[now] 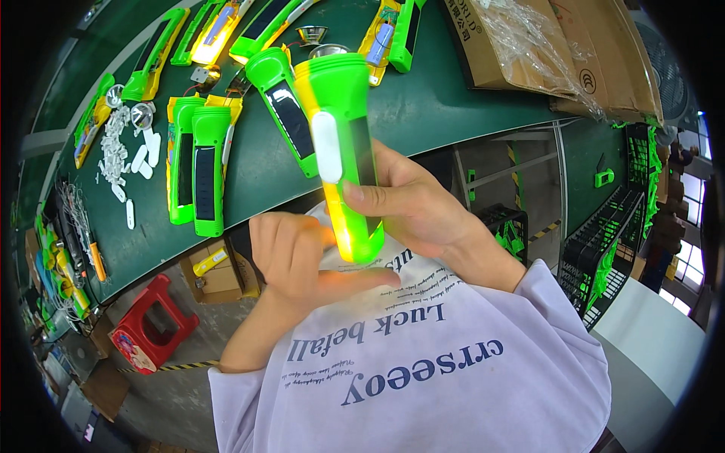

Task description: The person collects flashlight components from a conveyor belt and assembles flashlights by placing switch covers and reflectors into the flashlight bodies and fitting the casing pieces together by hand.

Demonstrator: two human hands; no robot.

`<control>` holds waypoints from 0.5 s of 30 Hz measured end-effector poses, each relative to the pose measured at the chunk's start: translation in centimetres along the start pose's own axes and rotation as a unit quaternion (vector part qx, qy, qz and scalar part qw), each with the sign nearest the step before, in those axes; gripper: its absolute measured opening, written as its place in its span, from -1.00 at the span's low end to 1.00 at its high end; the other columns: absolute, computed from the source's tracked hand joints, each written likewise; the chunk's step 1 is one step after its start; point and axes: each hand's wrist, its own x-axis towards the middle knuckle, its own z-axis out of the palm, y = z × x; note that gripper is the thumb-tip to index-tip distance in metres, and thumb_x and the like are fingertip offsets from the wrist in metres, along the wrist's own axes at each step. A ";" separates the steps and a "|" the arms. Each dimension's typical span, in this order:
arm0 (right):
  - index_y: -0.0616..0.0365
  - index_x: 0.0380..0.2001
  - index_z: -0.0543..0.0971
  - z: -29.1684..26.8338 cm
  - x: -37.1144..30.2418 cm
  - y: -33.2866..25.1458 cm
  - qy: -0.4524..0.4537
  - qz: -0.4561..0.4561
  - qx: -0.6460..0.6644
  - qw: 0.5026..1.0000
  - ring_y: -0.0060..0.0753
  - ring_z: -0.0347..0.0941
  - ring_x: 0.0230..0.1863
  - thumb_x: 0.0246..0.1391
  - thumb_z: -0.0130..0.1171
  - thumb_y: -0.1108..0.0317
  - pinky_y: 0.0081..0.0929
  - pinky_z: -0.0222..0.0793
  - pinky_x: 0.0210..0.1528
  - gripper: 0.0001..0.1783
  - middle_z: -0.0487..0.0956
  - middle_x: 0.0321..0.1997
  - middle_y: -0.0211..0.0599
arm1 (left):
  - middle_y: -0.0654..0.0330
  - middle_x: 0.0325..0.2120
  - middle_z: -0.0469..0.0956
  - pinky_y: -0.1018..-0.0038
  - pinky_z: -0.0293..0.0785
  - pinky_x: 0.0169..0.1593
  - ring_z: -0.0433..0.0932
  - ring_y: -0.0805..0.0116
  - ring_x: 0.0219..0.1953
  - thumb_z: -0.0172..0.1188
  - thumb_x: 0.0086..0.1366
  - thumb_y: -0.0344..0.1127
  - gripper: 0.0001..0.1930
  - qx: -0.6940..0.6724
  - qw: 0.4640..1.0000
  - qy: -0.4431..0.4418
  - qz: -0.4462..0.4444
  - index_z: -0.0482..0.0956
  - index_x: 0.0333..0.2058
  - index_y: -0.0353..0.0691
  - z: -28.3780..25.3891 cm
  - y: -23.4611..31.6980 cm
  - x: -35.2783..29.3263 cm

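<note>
Holding seemingly closed-up flashlight (340, 151); right hand (423, 202) fingers pinching it, left hand (291, 257) fingers curled near lit end; opened flashlights (381, 45) on bench (423, 121) look unfinished.

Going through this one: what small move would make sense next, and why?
Probably a slight turn of the torch in the right hand, to bring its yellow side into fuller view: that side glows near the lower end, but faces toward the left hand.
</note>
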 end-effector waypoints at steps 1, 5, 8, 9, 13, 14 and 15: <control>0.17 0.08 0.32 0.1 0.0 0.2 0.014 -0.022 0.014 1.000 -0.63 0.37 -0.18 0.14 0.27 0.29 -0.57 0.31 -0.13 -0.50 0.45 -0.17 -0.45 | 0.27 -0.57 0.38 0.33 0.18 -0.38 0.33 0.26 -0.54 0.54 -0.22 0.09 -0.45 0.024 0.997 -0.035 -0.062 0.41 -0.52 -0.16 0.1 0.3 -0.1; 0.15 0.13 0.31 -0.2 0.3 0.4 0.041 -0.034 0.035 0.998 -0.62 0.35 -0.12 0.14 0.25 0.34 -0.56 0.28 -0.04 -0.47 0.46 -0.15 -0.46 | 0.21 -0.69 0.26 0.33 0.12 -0.49 0.28 0.20 -0.60 0.43 -0.03 -0.10 -0.59 -0.009 0.991 -0.042 -0.129 0.36 -0.58 -0.20 1.9 0.9 -0.2; 0.17 0.16 0.29 0.0 0.1 0.8 0.076 -0.080 0.073 0.991 -0.59 0.34 -0.07 0.15 0.22 0.37 -0.56 0.23 0.04 -0.46 0.47 -0.09 -0.43 | 0.19 -0.72 0.24 0.33 0.09 -0.55 0.24 0.19 -0.65 0.39 0.01 -0.19 -0.63 -0.023 0.990 -0.024 -0.137 0.34 -0.62 -0.21 2.1 1.3 0.1; 0.17 0.16 0.29 0.1 0.0 0.6 0.075 -0.079 0.070 0.992 -0.59 0.34 -0.07 0.15 0.22 0.37 -0.56 0.23 0.04 -0.46 0.47 -0.09 -0.43 | 0.19 -0.72 0.24 0.33 0.09 -0.55 0.24 0.19 -0.66 0.39 0.01 -0.20 -0.63 -0.018 0.992 -0.018 -0.125 0.33 -0.64 -0.21 2.2 1.3 0.2; 0.18 0.01 0.34 0.4 0.3 0.6 0.095 -0.105 0.023 0.990 -0.53 0.40 -0.22 0.08 0.22 0.38 -0.55 0.32 -0.15 -0.56 0.48 -0.21 -0.33 | 0.20 -0.73 0.25 0.34 0.09 -0.56 0.23 0.20 -0.67 0.43 -0.05 -0.23 -0.63 -0.001 0.995 -0.009 -0.104 0.34 -0.66 -0.20 2.2 1.3 0.7; 0.17 -0.07 0.36 0.5 0.5 0.7 0.105 -0.114 0.010 0.988 -0.48 0.43 -0.31 0.05 0.20 0.37 -0.53 0.37 -0.26 -0.61 0.50 -0.29 -0.27 | 0.21 -0.73 0.25 0.35 0.09 -0.56 0.24 0.21 -0.67 0.45 -0.10 -0.24 -0.62 -0.002 0.996 0.002 -0.090 0.35 -0.66 -0.20 2.4 1.3 0.7; 0.17 -0.07 0.36 0.6 0.7 0.7 0.102 -0.117 0.008 0.988 -0.48 0.43 -0.31 0.05 0.20 0.37 -0.53 0.37 -0.26 -0.61 0.50 -0.29 -0.27 | 0.21 -0.74 0.26 0.35 0.10 -0.56 0.25 0.21 -0.68 0.47 -0.15 -0.24 -0.61 -0.002 0.997 0.012 -0.075 0.35 -0.67 -0.19 2.5 1.2 0.7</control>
